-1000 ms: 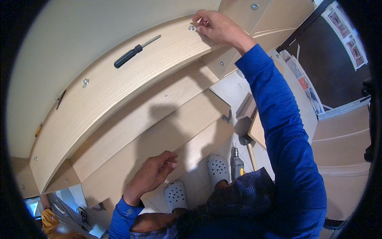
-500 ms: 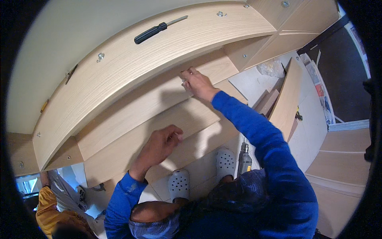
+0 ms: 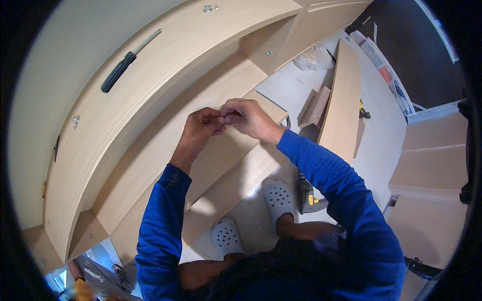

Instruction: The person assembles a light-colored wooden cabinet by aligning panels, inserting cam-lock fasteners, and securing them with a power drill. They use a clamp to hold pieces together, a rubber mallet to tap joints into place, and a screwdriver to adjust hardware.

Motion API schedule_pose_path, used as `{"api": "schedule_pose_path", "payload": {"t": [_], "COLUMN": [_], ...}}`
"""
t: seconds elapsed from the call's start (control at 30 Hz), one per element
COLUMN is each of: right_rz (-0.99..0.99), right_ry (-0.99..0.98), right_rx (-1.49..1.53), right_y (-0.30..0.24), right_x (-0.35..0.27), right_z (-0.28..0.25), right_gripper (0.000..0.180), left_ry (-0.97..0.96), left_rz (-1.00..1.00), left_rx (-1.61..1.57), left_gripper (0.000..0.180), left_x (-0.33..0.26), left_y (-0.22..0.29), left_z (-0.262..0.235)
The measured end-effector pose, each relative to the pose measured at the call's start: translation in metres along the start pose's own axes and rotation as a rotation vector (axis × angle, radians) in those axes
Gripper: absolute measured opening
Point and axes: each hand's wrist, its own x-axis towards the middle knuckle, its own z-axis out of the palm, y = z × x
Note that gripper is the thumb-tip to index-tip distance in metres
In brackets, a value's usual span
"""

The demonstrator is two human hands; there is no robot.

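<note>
My left hand (image 3: 201,128) and my right hand (image 3: 248,118) meet fingertip to fingertip above a pale wooden shelf panel (image 3: 226,93) of a furniture carcass lying on its side. Both pinch a small fitting between them, almost wholly hidden by the fingers. On the carcass's broad upper panel (image 3: 165,55) lies a black-handled screwdriver (image 3: 120,70), well to the upper left of my hands. Small metal fittings (image 3: 207,8) sit near that panel's far edge, and another metal fitting (image 3: 76,120) is on its left part.
My feet in white perforated clogs (image 3: 279,198) stand on the floor beside a yellow and black power drill (image 3: 306,193). A loose long board (image 3: 344,105), small wooden blocks (image 3: 316,106) and a clear plastic bag (image 3: 314,57) lie to the right. Flat panels (image 3: 427,165) lean at far right.
My right hand came back from the far edge of the upper panel toward my body. My left hand rose off the lower panel, and both now meet at the fingertips.
</note>
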Motion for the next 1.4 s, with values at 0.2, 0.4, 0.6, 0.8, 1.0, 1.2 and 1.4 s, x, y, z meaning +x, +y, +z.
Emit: {"api": "schedule_pose_path", "payload": {"t": [0.2, 0.4, 0.6, 0.8, 1.0, 1.2, 1.4], "right_rz": [0.218, 0.171, 0.335, 0.605, 0.703, 0.8, 0.871], "right_ry": [0.11, 0.255, 0.275, 0.3, -0.209, -0.276, -0.279], "right_rx": [0.102, 0.042, 0.261, 0.34, 0.342, 0.356, 0.318], "right_y": [-0.014, -0.021, -0.049, -0.087, -0.104, -0.093, -0.093], "right_x": [-0.02, -0.006, -0.086, -0.176, -0.234, -0.253, -0.258], "right_z": [-0.057, -0.084, -0.13, -0.145, -0.142, -0.125, -0.128], "right_gripper": [0.011, 0.025, 0.023, 0.022, 0.021, 0.024, 0.026], "left_ry": [-0.145, -0.022, -0.004, 0.114, 0.175, 0.241, 0.205], "left_rz": [0.009, -0.026, 0.09, 0.113, 0.319, 0.273, 0.141], "left_rx": [-0.109, -0.267, -0.384, -0.237, -0.224, -0.586, -0.831], "left_gripper": [0.022, 0.023, 0.027, 0.033, 0.021, 0.006, 0.008], "left_x": [0.028, 0.065, 0.098, 0.142, 0.221, 0.306, 0.325], "left_y": [0.031, 0.031, 0.026, 0.026, -0.007, -0.03, -0.023], "left_z": [0.042, 0.042, 0.028, 0.026, 0.02, 0.024, 0.033]}}
